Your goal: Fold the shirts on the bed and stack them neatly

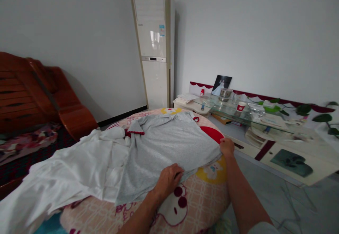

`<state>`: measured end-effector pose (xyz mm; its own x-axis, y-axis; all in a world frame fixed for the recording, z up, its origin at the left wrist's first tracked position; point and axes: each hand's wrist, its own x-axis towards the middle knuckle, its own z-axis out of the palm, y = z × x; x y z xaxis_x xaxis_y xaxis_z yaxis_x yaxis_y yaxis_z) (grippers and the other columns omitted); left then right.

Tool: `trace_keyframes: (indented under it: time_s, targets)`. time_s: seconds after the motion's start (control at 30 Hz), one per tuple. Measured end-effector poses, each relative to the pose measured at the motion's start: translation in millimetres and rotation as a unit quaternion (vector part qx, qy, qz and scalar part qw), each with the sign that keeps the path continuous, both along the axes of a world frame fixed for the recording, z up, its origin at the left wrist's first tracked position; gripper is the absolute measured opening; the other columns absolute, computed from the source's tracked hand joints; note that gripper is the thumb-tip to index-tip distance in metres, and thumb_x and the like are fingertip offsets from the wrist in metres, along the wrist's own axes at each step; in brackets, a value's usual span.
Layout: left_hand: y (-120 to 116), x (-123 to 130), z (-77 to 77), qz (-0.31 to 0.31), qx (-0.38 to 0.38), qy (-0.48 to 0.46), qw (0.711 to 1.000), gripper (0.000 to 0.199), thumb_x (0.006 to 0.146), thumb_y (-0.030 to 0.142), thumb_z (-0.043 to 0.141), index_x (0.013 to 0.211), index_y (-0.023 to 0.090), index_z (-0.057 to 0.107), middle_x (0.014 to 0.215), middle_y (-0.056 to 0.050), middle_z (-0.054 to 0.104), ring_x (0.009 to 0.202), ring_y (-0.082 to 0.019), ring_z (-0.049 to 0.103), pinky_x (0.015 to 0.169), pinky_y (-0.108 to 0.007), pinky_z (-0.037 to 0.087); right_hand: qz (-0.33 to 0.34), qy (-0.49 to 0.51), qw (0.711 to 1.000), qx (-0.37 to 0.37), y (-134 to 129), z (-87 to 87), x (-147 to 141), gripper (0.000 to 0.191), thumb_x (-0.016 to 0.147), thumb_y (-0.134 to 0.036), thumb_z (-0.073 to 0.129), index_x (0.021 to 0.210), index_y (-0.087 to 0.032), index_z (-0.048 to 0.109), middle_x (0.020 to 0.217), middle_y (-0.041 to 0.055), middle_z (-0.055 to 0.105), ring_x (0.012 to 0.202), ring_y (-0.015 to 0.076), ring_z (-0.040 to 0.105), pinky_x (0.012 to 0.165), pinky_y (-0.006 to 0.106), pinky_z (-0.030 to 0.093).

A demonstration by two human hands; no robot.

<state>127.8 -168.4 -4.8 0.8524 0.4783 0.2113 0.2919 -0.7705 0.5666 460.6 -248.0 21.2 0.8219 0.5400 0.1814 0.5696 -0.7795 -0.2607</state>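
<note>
Gray Shirt Laid Flat, Both Hands at Hem

Markings: air conditioner carries a blue label and a small brand mark, both illegible. Gray shirt lies on the patterned cover, beside the white garment. Right hand: arm extended forward, fingers closed on the hem corner. Left hand: palm down, fingers curled at the hem; grip cannot be determined.

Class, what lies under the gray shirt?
The pink patterned cover shows past the gray shirt and runs beneath it. Its covered pattern is hidden, as is whether the white garment reaches under.
</note>
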Motion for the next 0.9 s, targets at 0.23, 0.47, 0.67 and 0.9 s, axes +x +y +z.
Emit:
trace_keyframes:
  time_s: [0.23, 0.47, 0.67, 0.9]
  targets:
    - [6, 4, 5.3, 0.035, -0.04, -0.032, 0.998, 0.024, 0.087, 0.021, 0.046, 0.08, 0.017, 0.068, 0.079, -0.004, 0.067, 0.076, -0.016, 0.06, 0.071, -0.025, 0.042, 0.042, -0.001, 0.999, -0.014, -6, 3.3, 0, 0.032, 0.073, -0.007, 0.053, 0.093, -0.019, 0.074, 0.098, 0.0069, 0.072, 0.094, 0.0184, 0.064, 0.08, 0.022, 0.044]
    - [5, 2, 5.3, 0.033, -0.062, -0.046, 0.996, 0.02, 0.084, 0.022, 0.051, 0.089, 0.018, 0.07, 0.089, -0.005, 0.07, 0.084, -0.016, 0.062, 0.078, -0.025, 0.044, -0.005, -0.032, 0.999, -0.029, -1, 6.2, -26, 0.032, 0.079, -0.001, 0.041, 0.094, -0.006, 0.069, 0.097, 0.0205, 0.067, 0.096, 0.0269, 0.063, 0.081, 0.033, 0.044]
    - [3, 2, 5.4, 0.009, -0.047, -0.015, 0.999, 0.018, 0.081, 0.018, 0.054, 0.09, 0.02, 0.07, 0.089, -0.004, 0.068, 0.083, -0.016, 0.061, 0.078, -0.025, 0.044, 0.135, -0.024, 0.991, 0.005, 13, 21.8, -73, 0.026, 0.081, -0.01, 0.048, 0.092, -0.015, 0.071, 0.094, 0.0106, 0.07, 0.091, 0.0202, 0.063, 0.081, 0.027, 0.042]
    - [3, 4, 4.6, 0.032, -0.075, -0.03, 0.996, 0.016, 0.079, 0.016, 0.054, 0.083, 0.018, 0.069, 0.082, -0.002, 0.067, 0.077, -0.014, 0.059, 0.073, -0.023, 0.042, 0.402, 0.157, 0.897, 0.098, -12, 14.3, -138, 0.014, 0.073, -0.014, 0.051, 0.068, -0.016, 0.064, 0.063, 0.0003, 0.064, 0.06, 0.0125, 0.055, 0.058, 0.021, 0.036]
